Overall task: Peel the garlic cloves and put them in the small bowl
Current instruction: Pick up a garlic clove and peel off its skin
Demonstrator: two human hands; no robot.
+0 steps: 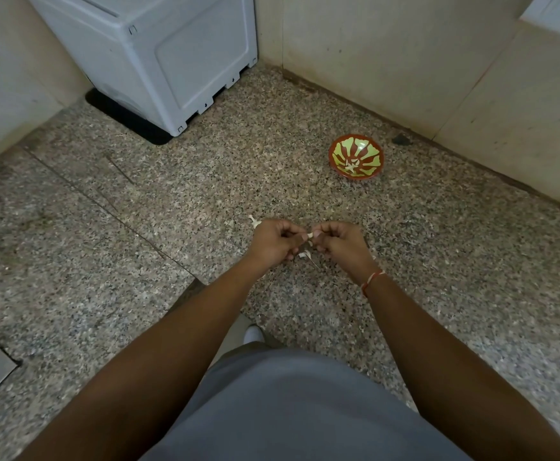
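Garlic clove [310, 235]: small pale piece, pinched between the fingertips of both hands, held above the speckled granite counter [172, 207]. Mostly hidden by the fingers; whether skin is partly off cannot be told.

Left hand [273, 242]: fingers curled inward, thumb and forefinger closed on the clove's left end. Right hand [340, 241]: fingers likewise curled, thumb and forefinger pinching the clove's right end. The two sets of fingertips nearly meet. A red-and-white thread band [372, 280] sits on the right wrist.

Directly below the fingertips: white papery skin scraps [303, 255] on the counter. Just beyond the left knuckles: another white piece [254, 221], either skin or part of the bulb; too small to tell.

Beyond the right hand, well apart and toward the wall: small bowl [356, 157], red outside, yellow-green with a red pattern inside. A few pale pieces lie at its bottom, probably peeled cloves.

Far beyond the left hand: white plastic appliance [159, 58] on a black mat, in the corner.

Judgement: peeling in progress; clove not yet ready for the bowl.

Risks:
- Clove is small and the grip is by fingertips only; a hard pull on the skin could flick it out onto the counter or off the near edge.
- Skin may tear in bits and cling to the clove, ending up in the bowl.
- Bowl is well away from the hands; a toss rather than a reach could miss or tip it.
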